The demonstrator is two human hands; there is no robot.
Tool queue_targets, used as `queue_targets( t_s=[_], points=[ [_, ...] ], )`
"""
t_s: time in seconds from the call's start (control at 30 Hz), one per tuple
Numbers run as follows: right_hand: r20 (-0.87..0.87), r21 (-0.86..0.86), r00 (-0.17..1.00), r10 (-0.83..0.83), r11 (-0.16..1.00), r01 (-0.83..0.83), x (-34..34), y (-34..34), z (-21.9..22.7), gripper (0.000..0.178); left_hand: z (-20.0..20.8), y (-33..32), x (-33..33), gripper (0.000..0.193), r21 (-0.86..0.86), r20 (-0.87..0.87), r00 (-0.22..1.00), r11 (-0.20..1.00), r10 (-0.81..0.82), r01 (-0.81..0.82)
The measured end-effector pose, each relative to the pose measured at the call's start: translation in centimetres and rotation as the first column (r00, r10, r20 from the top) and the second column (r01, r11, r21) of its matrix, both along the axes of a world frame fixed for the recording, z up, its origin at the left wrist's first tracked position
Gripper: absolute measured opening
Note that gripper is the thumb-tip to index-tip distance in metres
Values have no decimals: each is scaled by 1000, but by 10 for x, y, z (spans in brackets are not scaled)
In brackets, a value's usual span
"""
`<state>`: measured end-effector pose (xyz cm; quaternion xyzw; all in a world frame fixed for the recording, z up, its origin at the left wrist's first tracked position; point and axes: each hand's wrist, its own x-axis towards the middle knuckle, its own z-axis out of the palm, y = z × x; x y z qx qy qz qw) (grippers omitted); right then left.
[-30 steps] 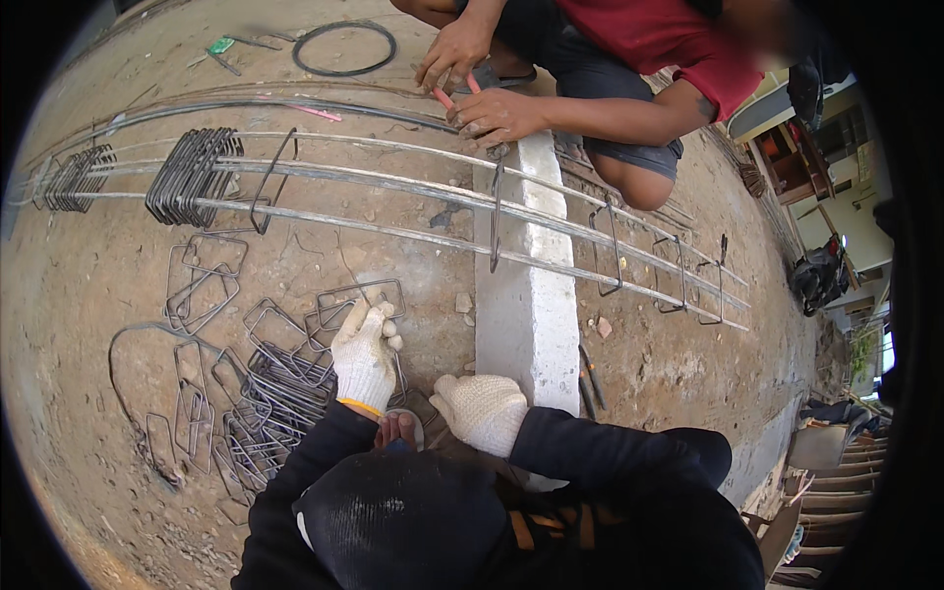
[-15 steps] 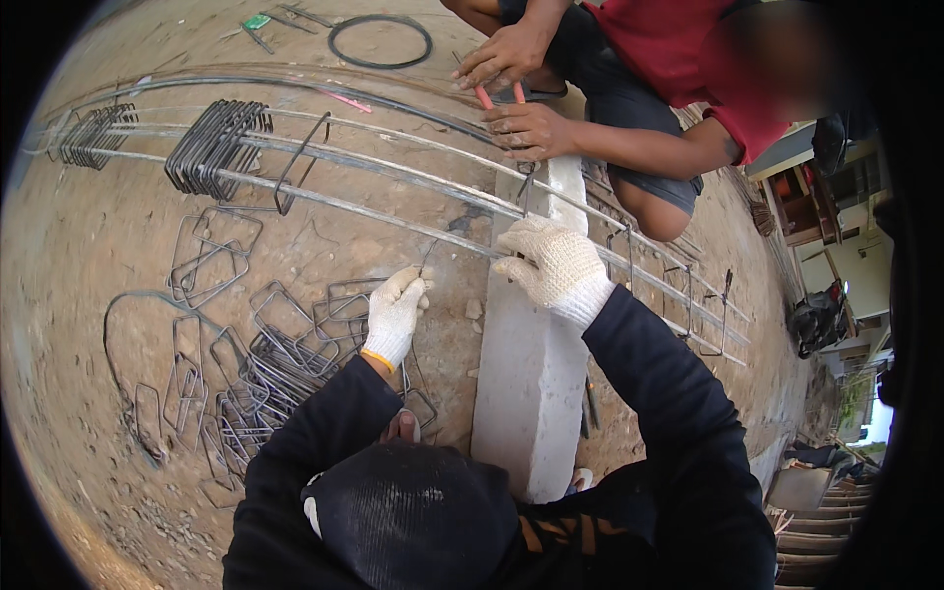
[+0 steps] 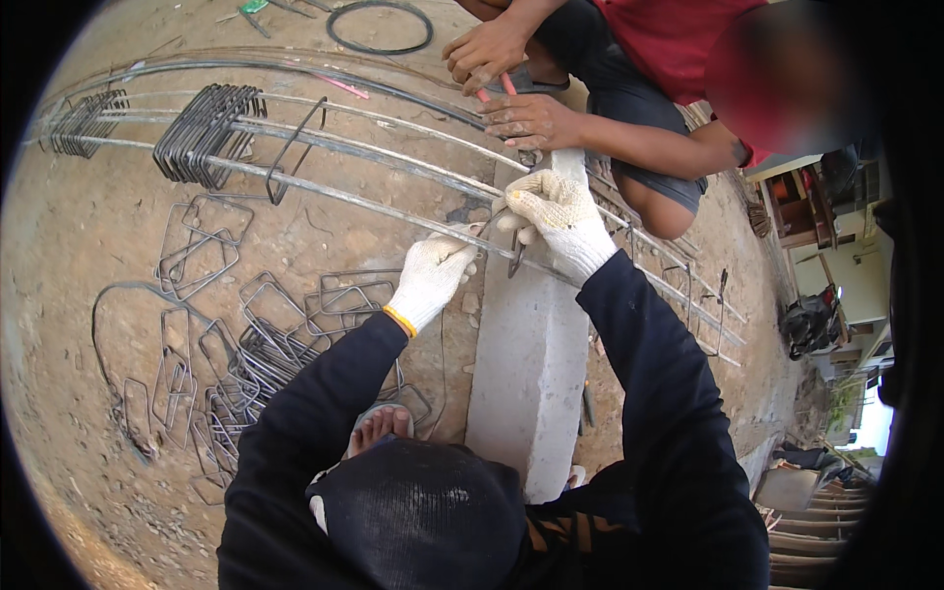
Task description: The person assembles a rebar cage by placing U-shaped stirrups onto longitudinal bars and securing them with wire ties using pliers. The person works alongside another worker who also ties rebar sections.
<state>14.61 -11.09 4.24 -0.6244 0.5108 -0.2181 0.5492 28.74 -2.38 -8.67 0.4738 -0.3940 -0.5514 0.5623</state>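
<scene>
My left hand (image 3: 438,272), in a white knitted glove, is closed with its fingertips at the nearest steel bar (image 3: 374,209). A thin tie wire (image 3: 443,359) trails down below it; the end in the fingers is hidden. My right hand (image 3: 562,218), gloved too, is closed round a bent steel stirrup (image 3: 516,258) where it meets the bars. Its lower corner pokes out below the fingers. The bars lie across a pale concrete block (image 3: 521,364). Opposite, a person in a red shirt holds a red-handled tool (image 3: 507,84) near the far bar.
Bunched stirrups (image 3: 202,136) hang on the bars at left, with a single stirrup (image 3: 295,152) beside them. A pile of loose stirrups (image 3: 261,369) lies on the dirt. A wire coil (image 3: 380,27) rests at the back. More stirrups (image 3: 723,305) stand along the bars at right.
My left hand has moved up and right to the near bar. My right hand has shifted slightly up, and the stirrup's corner now shows below it. The other person's upper hand has moved slightly left.
</scene>
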Motion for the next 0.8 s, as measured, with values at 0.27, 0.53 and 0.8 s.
queue_targets(
  t_s=[0.27,0.53,0.8],
  points=[
    [-209,-454,978,16,884,-111,-32,30,0,15,6,1,-10,26,-57,-116,961,968,-251,246],
    [84,-235,994,-63,969,81,-30,49,-1,9,19,0,-12,26,34,-184,924,937,-336,348],
    [101,-188,991,-85,977,103,-29,50,-2,20,16,-1,-25,25,7,-105,969,974,-225,227]
  ],
)
